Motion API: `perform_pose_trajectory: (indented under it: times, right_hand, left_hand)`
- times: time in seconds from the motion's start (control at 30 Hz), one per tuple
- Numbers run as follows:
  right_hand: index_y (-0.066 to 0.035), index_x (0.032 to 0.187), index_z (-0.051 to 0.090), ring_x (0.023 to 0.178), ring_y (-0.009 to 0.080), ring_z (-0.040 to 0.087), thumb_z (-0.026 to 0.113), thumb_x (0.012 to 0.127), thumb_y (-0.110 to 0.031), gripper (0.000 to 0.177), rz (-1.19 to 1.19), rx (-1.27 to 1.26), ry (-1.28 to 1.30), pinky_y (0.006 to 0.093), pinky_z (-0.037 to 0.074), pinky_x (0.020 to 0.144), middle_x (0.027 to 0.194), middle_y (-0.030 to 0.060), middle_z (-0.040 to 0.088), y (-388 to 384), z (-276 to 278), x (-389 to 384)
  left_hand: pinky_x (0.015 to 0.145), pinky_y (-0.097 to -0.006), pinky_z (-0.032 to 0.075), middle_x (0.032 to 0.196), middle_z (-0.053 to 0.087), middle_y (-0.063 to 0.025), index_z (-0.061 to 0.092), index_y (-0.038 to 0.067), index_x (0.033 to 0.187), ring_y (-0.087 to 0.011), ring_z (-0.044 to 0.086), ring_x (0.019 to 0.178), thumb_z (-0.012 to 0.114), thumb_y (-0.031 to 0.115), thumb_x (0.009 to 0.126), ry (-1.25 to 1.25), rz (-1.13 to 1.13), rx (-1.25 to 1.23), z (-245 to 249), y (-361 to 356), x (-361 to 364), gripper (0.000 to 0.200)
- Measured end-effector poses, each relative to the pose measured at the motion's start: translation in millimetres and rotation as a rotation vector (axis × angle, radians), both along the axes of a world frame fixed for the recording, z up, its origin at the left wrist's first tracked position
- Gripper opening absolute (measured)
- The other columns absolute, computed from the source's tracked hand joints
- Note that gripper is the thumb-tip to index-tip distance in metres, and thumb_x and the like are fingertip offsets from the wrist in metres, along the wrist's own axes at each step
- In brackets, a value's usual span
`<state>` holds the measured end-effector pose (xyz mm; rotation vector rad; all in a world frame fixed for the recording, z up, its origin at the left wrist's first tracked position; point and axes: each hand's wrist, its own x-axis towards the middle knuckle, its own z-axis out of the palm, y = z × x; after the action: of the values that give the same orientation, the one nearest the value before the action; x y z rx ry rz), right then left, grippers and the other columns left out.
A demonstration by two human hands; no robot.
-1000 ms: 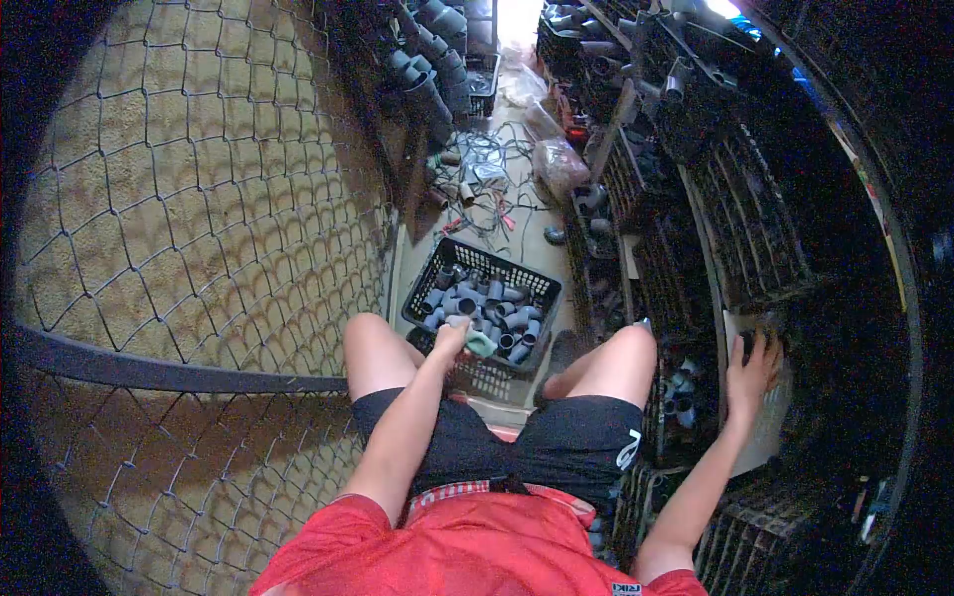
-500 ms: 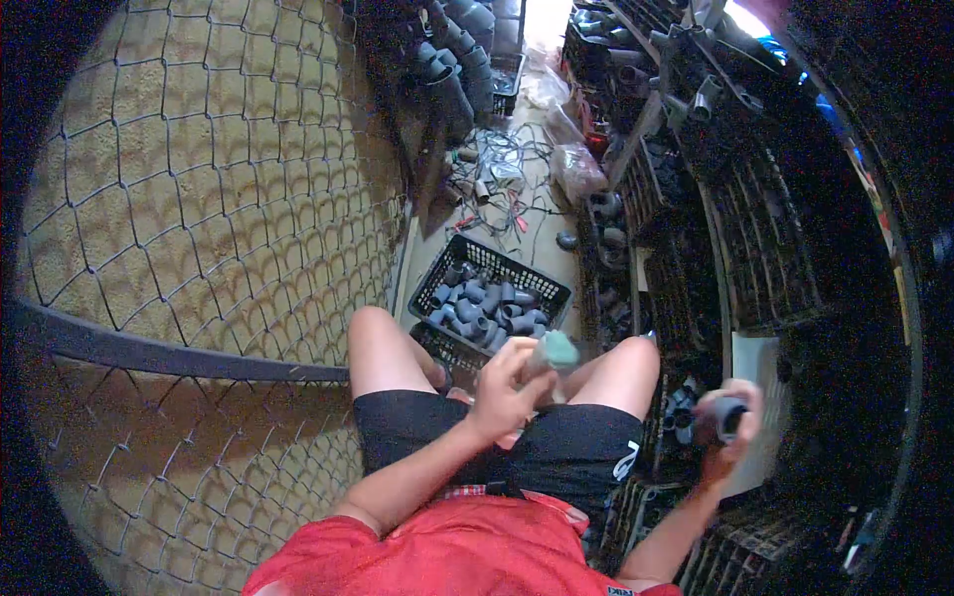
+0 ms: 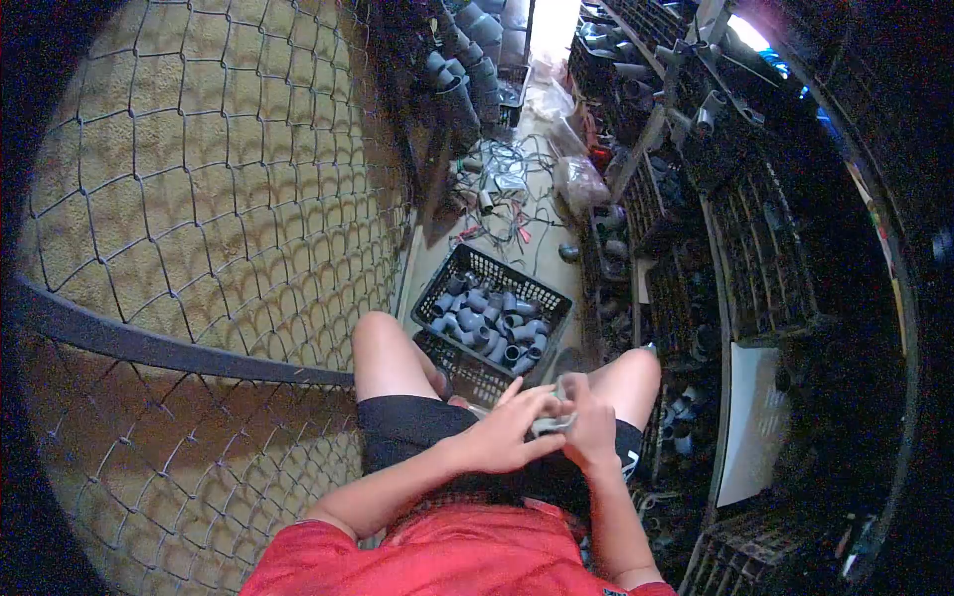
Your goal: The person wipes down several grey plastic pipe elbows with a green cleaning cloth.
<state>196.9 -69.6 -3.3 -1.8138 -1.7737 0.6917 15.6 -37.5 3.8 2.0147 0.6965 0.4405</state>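
Above my lap, my left hand [image 3: 509,435] is closed around a pale green-grey object [image 3: 553,425], partly hidden by the fingers. My right hand [image 3: 590,425] meets it from the right, with its fingers wrapped round a grey pipe fitting [image 3: 572,385] that is blurred by motion. The two held pieces are close together; whether they touch is unclear. Beyond my knees, a black plastic crate [image 3: 552,294] holds several grey elbow fittings [image 3: 484,320].
Wire mesh [image 3: 189,199] with a metal bar [image 3: 149,341] runs along the left. Racks of black crates [image 3: 760,248] fill the right side. Cables [image 3: 517,214] and plastic bags [image 3: 579,184] lie on the floor ahead. A white board [image 3: 750,422] leans at right.
My right hand has come in from the right-hand racks with the grey fitting to meet my left hand. My left hand and its object have moved slightly lower.
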Motion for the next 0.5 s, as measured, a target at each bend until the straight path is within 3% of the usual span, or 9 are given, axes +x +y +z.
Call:
perform_pose_trajectory:
  times: [0.03, 0.1, 0.17, 0.23, 0.27, 0.3, 0.33, 0.4, 0.5]
  right_hand:
    - [-0.008, 0.112, 0.048, 0.076, 0.0427, 0.066, 0.068, 0.080, -0.039, 0.049, 0.040, 0.035, -0.105, 0.0503, 0.051, 0.063, 0.079, 0.0209, 0.067, 1.1, 1.8, -0.9]
    - [-0.009, 0.115, 0.049, 0.072, 0.0430, 0.065, 0.060, 0.084, -0.042, 0.046, 0.104, 0.035, -0.152, 0.0521, 0.049, 0.060, 0.082, 0.0193, 0.067, 3.4, 3.5, -1.6]
    - [-0.008, 0.120, 0.046, 0.077, 0.0451, 0.065, 0.062, 0.084, -0.045, 0.054, 0.107, -0.071, -0.099, 0.0546, 0.049, 0.064, 0.083, 0.0223, 0.067, -0.6, -6.7, -2.6]
    - [-0.008, 0.128, 0.044, 0.084, 0.0428, 0.067, 0.048, 0.093, -0.055, 0.059, 0.107, -0.141, -0.061, 0.0513, 0.051, 0.071, 0.090, 0.0229, 0.068, -4.8, -14.2, -0.4]
    - [-0.008, 0.132, 0.042, 0.089, 0.0404, 0.067, 0.038, 0.096, -0.058, 0.062, 0.056, -0.236, 0.282, 0.0484, 0.051, 0.076, 0.094, 0.0231, 0.068, -6.0, -24.6, 0.5]
    - [-0.007, 0.137, 0.040, 0.095, 0.0380, 0.068, 0.027, 0.099, -0.061, 0.067, 0.004, -0.329, 0.624, 0.0456, 0.051, 0.082, 0.098, 0.0232, 0.068, -6.5, -31.2, -0.3]
    - [-0.007, 0.142, 0.036, 0.103, 0.0354, 0.065, 0.014, 0.099, -0.064, 0.075, 0.049, -0.224, 0.690, 0.0418, 0.048, 0.090, 0.103, 0.0223, 0.067, -7.8, -38.1, -5.0]
    - [-0.007, 0.142, 0.036, 0.103, 0.0369, 0.065, 0.013, 0.098, -0.066, 0.078, 0.034, -0.163, 0.612, 0.0425, 0.047, 0.091, 0.103, 0.0228, 0.066, -7.5, -41.7, -8.6]
    - [-0.007, 0.144, 0.036, 0.104, 0.0410, 0.064, 0.010, 0.096, -0.069, 0.082, 0.005, -0.056, 0.539, 0.0442, 0.046, 0.092, 0.105, 0.0236, 0.066, -3.0, -25.2, -18.8]
  left_hand:
    - [0.115, -0.0591, 0.016, 0.144, 0.044, -0.0200, 0.042, 0.008, 0.139, -0.0378, 0.036, 0.139, 0.065, 0.034, 0.090, -0.004, 0.003, 0.001, -6.2, -0.6, 1.7, 0.060]
    - [0.116, -0.0508, 0.022, 0.145, 0.041, -0.0239, 0.038, 0.003, 0.140, -0.0397, 0.040, 0.136, 0.060, 0.034, 0.093, -0.153, 0.131, -0.648, -15.4, -2.0, 7.9, 0.060]
    - [0.113, -0.0468, 0.029, 0.142, 0.042, -0.0285, 0.034, -0.001, 0.140, -0.0425, 0.045, 0.130, 0.057, 0.030, 0.095, -0.069, 0.099, -0.647, -15.2, -3.6, 9.4, 0.060]
    - [0.111, -0.0514, 0.032, 0.131, 0.051, -0.0295, 0.033, -0.002, 0.141, -0.0447, 0.053, 0.120, 0.054, 0.027, 0.096, 0.037, 0.067, 0.066, -19.7, -11.7, 13.8, 0.058]
    - [0.110, -0.0535, 0.034, 0.121, 0.060, -0.0241, 0.038, 0.003, 0.142, -0.0435, 0.056, 0.116, 0.058, 0.020, 0.092, 0.126, 0.058, 0.158, -20.3, -15.7, 11.3, 0.057]
    - [0.110, -0.0535, 0.034, 0.121, 0.060, -0.0241, 0.038, 0.003, 0.142, -0.0435, 0.056, 0.116, 0.058, 0.020, 0.092, 0.121, 0.062, 0.158, -13.9, -14.6, 9.1, 0.057]
    - [0.110, -0.0535, 0.034, 0.120, 0.062, -0.0208, 0.042, 0.005, 0.140, -0.0424, 0.058, 0.113, 0.062, 0.017, 0.087, 0.086, 0.117, 0.255, -8.0, -10.4, 6.8, 0.058]
    - [0.106, -0.0512, 0.039, 0.119, 0.065, -0.0141, 0.056, 0.008, 0.131, -0.0364, 0.062, 0.109, 0.070, 0.009, 0.073, -0.071, 0.251, 0.328, -6.5, -3.9, 0.8, 0.060]
    - [0.102, -0.0503, 0.042, 0.119, 0.065, -0.0138, 0.061, 0.008, 0.124, -0.0345, 0.064, 0.106, 0.072, 0.010, 0.071, -0.250, 0.424, 0.220, -13.8, -7.6, -3.5, 0.054]
